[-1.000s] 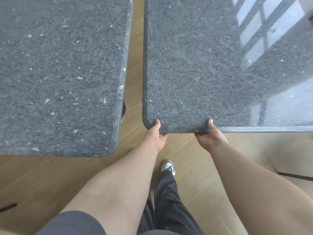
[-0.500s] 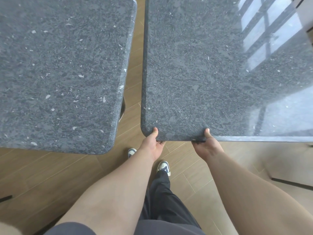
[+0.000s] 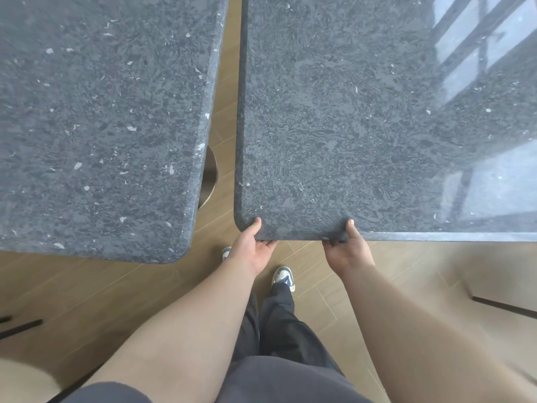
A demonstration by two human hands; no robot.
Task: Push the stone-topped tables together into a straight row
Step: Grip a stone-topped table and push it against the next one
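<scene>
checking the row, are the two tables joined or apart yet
Apart. A strip of wooden floor shows between the left table and the right table that both hands grip.

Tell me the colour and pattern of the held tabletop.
Dark grey stone, mottled with black flecks and a few white specks; head view, the held tabletop.

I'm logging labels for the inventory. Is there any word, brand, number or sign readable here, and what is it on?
None can be read.
Left table: only pale flecks in the stone, no writing.
Right table: only a window reflection, no label.
Shoe: blue markings, too small to read as a brand.
</scene>
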